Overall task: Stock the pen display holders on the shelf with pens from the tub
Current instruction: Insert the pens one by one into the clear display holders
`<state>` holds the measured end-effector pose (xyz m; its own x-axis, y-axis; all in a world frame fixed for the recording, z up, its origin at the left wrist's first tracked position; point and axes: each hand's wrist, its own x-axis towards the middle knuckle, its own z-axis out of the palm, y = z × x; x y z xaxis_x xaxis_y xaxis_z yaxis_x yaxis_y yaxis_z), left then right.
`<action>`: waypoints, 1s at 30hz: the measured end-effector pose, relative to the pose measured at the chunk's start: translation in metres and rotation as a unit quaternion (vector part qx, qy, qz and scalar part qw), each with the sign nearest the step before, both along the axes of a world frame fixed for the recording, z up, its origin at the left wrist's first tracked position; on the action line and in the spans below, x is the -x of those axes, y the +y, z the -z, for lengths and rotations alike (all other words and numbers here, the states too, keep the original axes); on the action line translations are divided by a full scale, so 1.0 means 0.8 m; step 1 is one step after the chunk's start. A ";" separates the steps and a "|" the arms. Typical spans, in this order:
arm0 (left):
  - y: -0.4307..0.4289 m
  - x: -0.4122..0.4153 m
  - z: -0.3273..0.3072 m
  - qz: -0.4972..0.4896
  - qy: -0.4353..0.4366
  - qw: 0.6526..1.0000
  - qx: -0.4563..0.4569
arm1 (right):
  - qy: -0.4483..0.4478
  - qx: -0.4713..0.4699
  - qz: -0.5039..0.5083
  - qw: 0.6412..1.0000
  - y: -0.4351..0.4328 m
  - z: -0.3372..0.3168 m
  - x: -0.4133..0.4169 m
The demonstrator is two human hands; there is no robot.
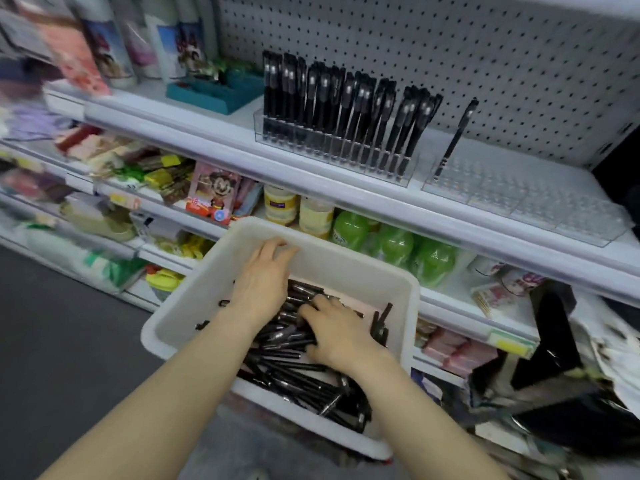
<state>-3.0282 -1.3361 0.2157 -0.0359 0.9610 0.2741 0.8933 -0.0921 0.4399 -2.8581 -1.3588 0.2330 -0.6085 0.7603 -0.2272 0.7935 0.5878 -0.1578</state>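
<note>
Head view, both hands in tub (346, 265); left hand (263, 282) spread above pens (294, 368), right hand (337, 336) pressed onto them, grip unclear

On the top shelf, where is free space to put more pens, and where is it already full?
Free: the right clear holder, with one pen at its left end. Crowded: the left clear holder, packed with black pens, beside the teal tray.
</note>
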 end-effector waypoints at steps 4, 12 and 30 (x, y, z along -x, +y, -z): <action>0.004 0.005 0.003 -0.027 -0.036 0.999 0.018 | 0.013 -0.022 0.136 0.990 0.022 0.001 -0.020; 0.001 -0.004 0.008 0.000 0.009 0.998 0.056 | 0.165 -0.069 0.219 0.959 0.024 -0.007 -0.023; 0.027 -0.039 -0.099 0.145 0.008 0.989 -0.010 | 0.267 -0.341 0.093 0.896 0.073 -0.065 -0.053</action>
<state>-2.9971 -1.3142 0.2953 0.2453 0.9244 0.2922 0.8343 -0.3548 0.4220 -2.8156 -1.3006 0.2853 -0.3405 0.7108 0.6155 0.8062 0.5576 -0.1979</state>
